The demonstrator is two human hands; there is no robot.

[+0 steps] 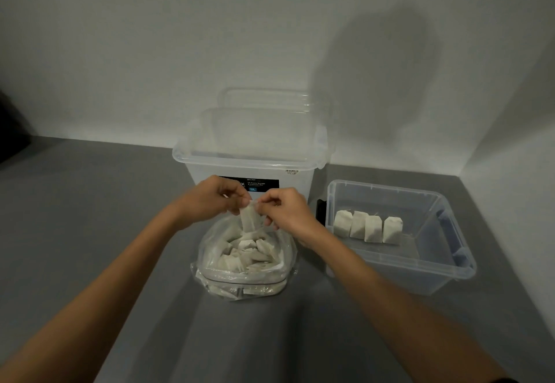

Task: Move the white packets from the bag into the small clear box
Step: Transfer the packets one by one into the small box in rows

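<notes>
— While pinched at its top edge between both hands, hangs just above the bag's open mouth, centre of frame: one white packet [248, 218]. Left hand [214, 197] closed on the upper left corner, right hand [285, 209] closed on the upper right.

— And the rest of the packets?

— Heaped loose inside the clear plastic bag [244, 258], directly below the hands, lower centre. Four more packets [368, 228] standing upright in a row, touching side by side, inside the small clear box [399, 268] at centre right.

— Anything behind?

— Large clear storage box [249, 160] with a dark label, just beyond the hands, upper centre, its lid [267, 97] propped behind against the wall. Small black object [320, 211] between the two boxes; cannot tell what. All resting on a grey counter [105, 217].
</notes>
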